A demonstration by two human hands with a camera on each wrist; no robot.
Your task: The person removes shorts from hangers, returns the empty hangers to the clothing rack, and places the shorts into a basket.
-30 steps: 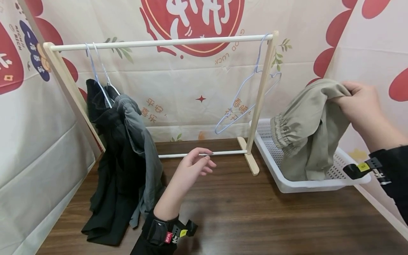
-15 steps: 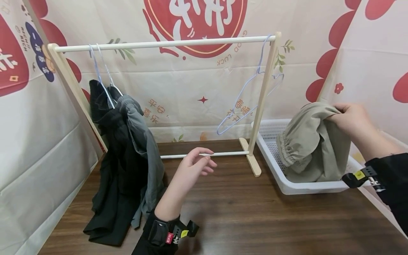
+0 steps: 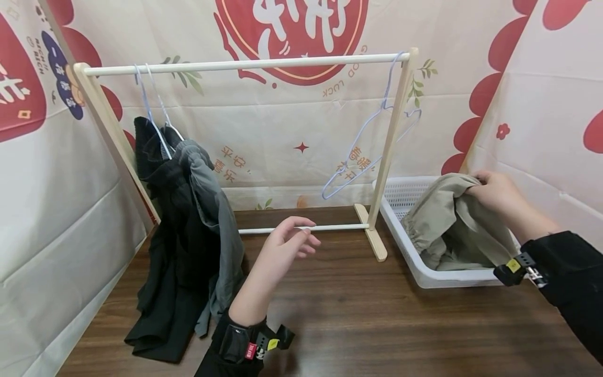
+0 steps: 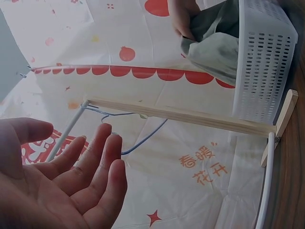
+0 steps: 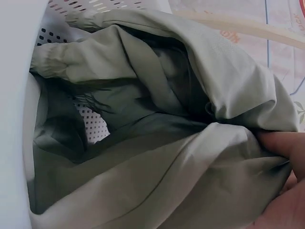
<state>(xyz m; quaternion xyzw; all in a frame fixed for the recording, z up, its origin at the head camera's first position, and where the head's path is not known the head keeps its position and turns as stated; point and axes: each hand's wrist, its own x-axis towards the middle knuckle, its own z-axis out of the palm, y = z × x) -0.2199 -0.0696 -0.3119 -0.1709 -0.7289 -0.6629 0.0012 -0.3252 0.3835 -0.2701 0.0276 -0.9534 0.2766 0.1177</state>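
My right hand (image 3: 497, 196) pinches khaki trousers (image 3: 452, 225) at their upper part, low over the white perforated basket (image 3: 426, 277). Much of the cloth lies slumped inside it. Two gathered, elasticated cuffs (image 5: 47, 61) show in the right wrist view, near the basket's holes. My left hand (image 3: 289, 243) is held up in front of the rack with relaxed fingers and nothing in it; its palm (image 4: 47, 191) shows in the left wrist view. Left of that hand, black trousers (image 3: 174, 251) and a grey garment (image 3: 219, 230) hang from hangers on the wooden rack (image 3: 249, 65).
A bare blue hanger (image 3: 360, 125) hangs at the rack's right end, beside its upright post (image 3: 392, 141). The rack's foot (image 3: 372, 235) stands close to the basket. A printed cloth backdrop (image 3: 282, 125) encloses the brown wooden table (image 3: 358, 324).
My right hand has moved down and slightly left, lowering the khaki trousers into the basket, where they crumple. The left hand keeps its place; the camera view shifts slightly.
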